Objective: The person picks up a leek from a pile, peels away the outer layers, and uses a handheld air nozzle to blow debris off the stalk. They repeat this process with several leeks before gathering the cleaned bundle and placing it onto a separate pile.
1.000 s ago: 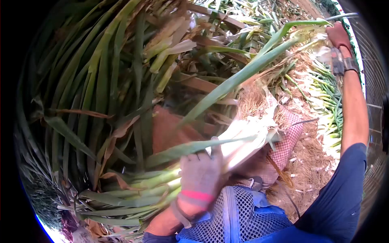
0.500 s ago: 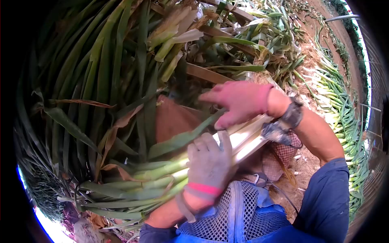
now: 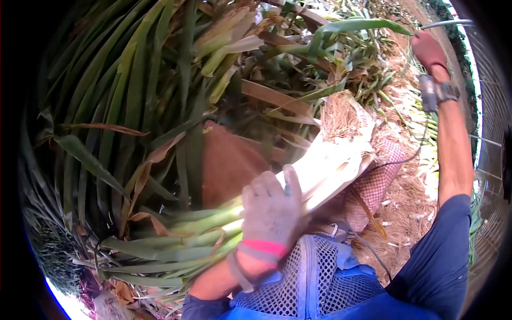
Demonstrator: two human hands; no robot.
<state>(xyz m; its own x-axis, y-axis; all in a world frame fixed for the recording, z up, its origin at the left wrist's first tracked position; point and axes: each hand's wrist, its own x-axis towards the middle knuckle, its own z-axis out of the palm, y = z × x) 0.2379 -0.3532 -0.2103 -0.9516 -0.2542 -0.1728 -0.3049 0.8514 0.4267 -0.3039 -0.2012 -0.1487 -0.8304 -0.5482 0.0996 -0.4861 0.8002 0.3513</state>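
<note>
A bundle of leeks lies slantwise across my front, white shafts and hairy roots towards the upper right, green leaves trailing to the lower left. My left hand, in a pale greyish glove, is closed over the middle of the bundle. Far out at the upper right is my right hand, in a reddish glove with its fingers closed. It grips the end of a long green leek leaf, which stretches left over the leaf pile. A dark strapped-on object sits at my right wrist.
Many leeks with long leaves are heaped at the left. Stripped leaves and wooden slats lie ahead. More leeks line the ground at the right. Checked cloth shows beneath the bundle, and a cord hangs nearby.
My right hand has swung from above the bundle out to the upper right, drawing a green leaf with it. The roots and white shafts are now uncovered. My left hand stays on the bundle.
</note>
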